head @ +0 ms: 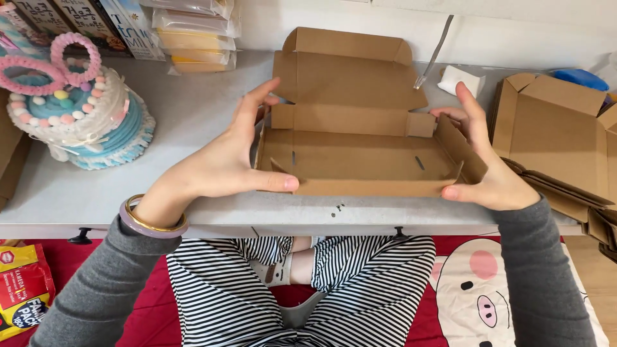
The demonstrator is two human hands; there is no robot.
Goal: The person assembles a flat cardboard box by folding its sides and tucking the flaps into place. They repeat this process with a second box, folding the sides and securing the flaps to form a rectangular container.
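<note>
So you've got one flat cardboard mailer box [360,154] on the grey table [193,115], lid flipped back. Your left hand [225,160] and right hand [479,164] each clasp a side wall, thumbs on the front wall. One toy cake [77,103] sits left, more folded boxes [559,135] right.

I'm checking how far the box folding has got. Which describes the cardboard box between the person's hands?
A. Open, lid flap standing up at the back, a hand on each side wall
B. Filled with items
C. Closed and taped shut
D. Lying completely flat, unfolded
A: the cardboard box is open and empty, its lid flap up behind, with the left hand and right hand pressing its side walls.
</note>
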